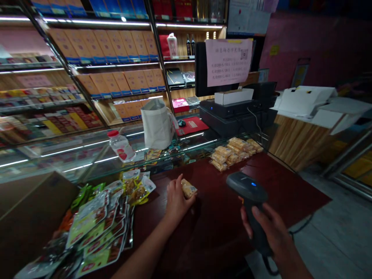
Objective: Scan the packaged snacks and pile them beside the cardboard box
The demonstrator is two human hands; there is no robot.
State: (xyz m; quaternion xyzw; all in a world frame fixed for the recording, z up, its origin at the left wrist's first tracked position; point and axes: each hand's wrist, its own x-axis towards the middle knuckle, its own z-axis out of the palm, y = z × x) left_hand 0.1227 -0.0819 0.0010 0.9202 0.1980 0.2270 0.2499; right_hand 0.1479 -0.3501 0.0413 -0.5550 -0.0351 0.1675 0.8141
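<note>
My left hand (176, 199) is closed around a small clear-wrapped snack packet (188, 188) with a pale label, low over the dark red tabletop (209, 217). In my right hand (269, 223) is a black barcode scanner (247, 190), its handle gripped and a blue light lit on top. The scanner's head points toward the table's middle, apart from the packet. Farther back lies a pile of similar wrapped snacks (232, 152). Left of my left hand are yellow snack bags (136, 186) and a fanned stack of silver-green pouches (101, 228).
A cardboard box (31, 205) stands at the left edge. On the glass counter (87, 155) behind are a bottle with a red cap (120, 146), a white bag (157, 124) and a monitor (200, 69) bearing a paper notice. The scanner's cable (302, 226) hangs at the right.
</note>
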